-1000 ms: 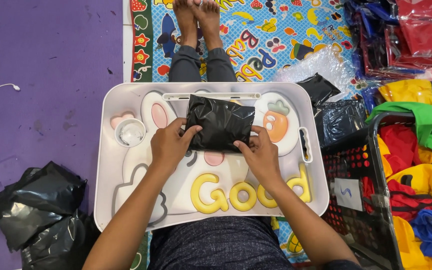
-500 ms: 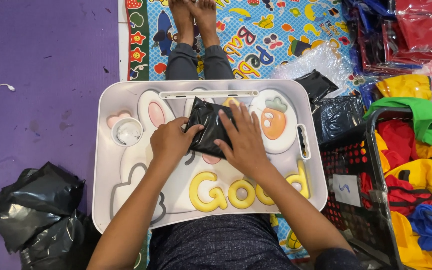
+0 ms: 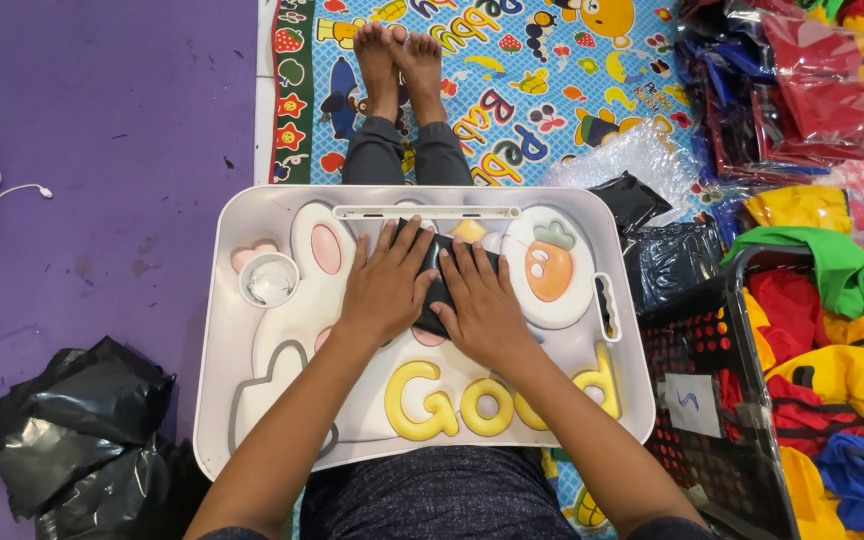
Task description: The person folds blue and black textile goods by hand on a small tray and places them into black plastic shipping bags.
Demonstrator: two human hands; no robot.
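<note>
A white lap tray (image 3: 252, 215) with a rabbit and carrot picture lies across my lap. In its middle sits a small folded black plastic bag (image 3: 439, 290). My left hand (image 3: 384, 283) and my right hand (image 3: 479, 302) lie flat on top of it, side by side, fingers spread and pointing away from me. Most of the bag is hidden under my palms; only a dark strip shows between them.
A pile of black plastic bags (image 3: 72, 430) lies on the purple floor at my left. More black bags (image 3: 667, 260) and a basket (image 3: 722, 420) of coloured cloth sit at my right. My bare feet (image 3: 400, 55) rest on a patterned mat beyond the tray.
The black bag went from a wide bundle to a small folded packet. Both hands moved together onto its top and now press it flat.
</note>
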